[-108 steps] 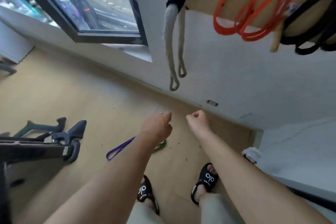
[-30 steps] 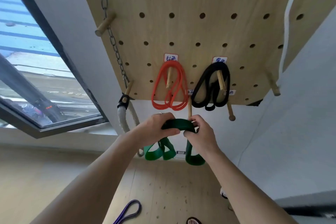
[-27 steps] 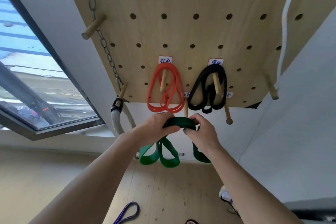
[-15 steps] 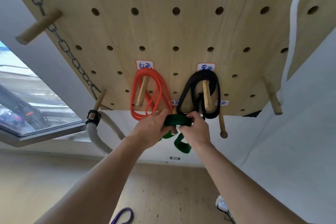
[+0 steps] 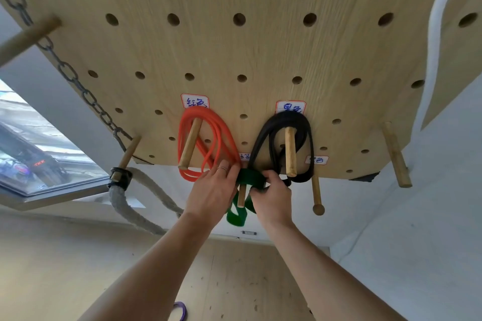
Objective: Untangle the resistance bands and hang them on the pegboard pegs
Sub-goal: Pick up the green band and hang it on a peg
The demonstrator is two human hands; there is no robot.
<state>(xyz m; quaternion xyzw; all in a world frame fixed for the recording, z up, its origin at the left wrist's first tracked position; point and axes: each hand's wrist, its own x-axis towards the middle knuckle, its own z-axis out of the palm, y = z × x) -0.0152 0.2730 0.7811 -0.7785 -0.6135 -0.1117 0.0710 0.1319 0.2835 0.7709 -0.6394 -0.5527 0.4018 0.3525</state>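
A wooden pegboard (image 5: 260, 47) fills the top of the view. A red band (image 5: 208, 138) hangs coiled on one peg and a black band (image 5: 263, 138) on the peg to its right. Between and below them, a dark green band (image 5: 251, 177) lies over a short wooden peg (image 5: 241, 197), its loops dangling behind the hands. My left hand (image 5: 212, 193) holds the band's left side, and my right hand (image 5: 272, 199) pinches its right side. A purple band (image 5: 181, 314) lies on the floor at the bottom edge.
A bare peg (image 5: 317, 191) sticks out just right of the green band, another peg (image 5: 396, 155) farther right. A chain (image 5: 65, 70) and a thick rope (image 5: 135, 203) hang on the left, a white rope (image 5: 438, 21) on the right. A window (image 5: 31, 151) is at left.
The view has closed in on the pegboard. Both hands have lifted the green band from below the board and brought it over the short peg between the red and black bands.
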